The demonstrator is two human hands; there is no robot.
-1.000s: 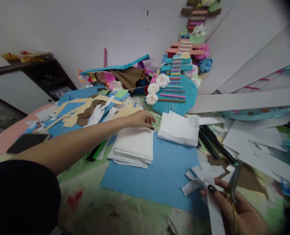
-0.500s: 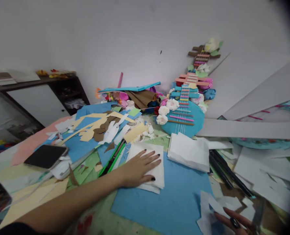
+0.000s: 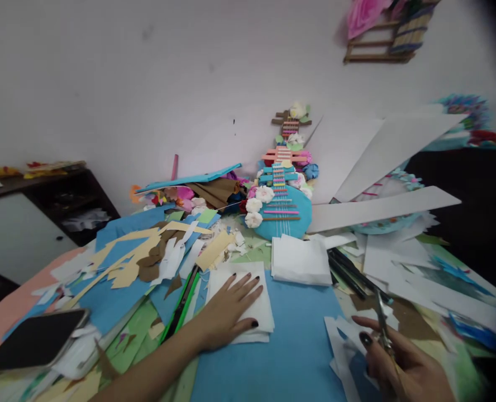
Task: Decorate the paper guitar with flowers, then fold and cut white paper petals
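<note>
My left hand [image 3: 233, 312] lies flat with fingers spread on a small stack of white paper sheets [image 3: 260, 329]. That stack rests on a blue sheet [image 3: 298, 335]. At the lower right, my right hand [image 3: 403, 357] is closed around a pair of scissors [image 3: 382, 321], blades pointing up and away from me. White paper scraps [image 3: 339, 352] lie just left of the scissors. Beyond the blue sheet's middle sits a second folded white paper stack [image 3: 300, 259], apart from both hands. A green and black cutter [image 3: 183, 304] lies left of my left hand.
A phone [image 3: 34, 340] lies at the left near paper cut-outs [image 3: 134, 254]. Black pens or markers [image 3: 348, 273] are at the right. Against the wall stands a blue paper-craft instrument [image 3: 287, 212] with white flowers. A cabinet [image 3: 22, 229] stands at the far left.
The view has turned to the right and tilted. My right hand has come further into view, now showing the scissors in it. My left hand stays flat on the paper stack.
</note>
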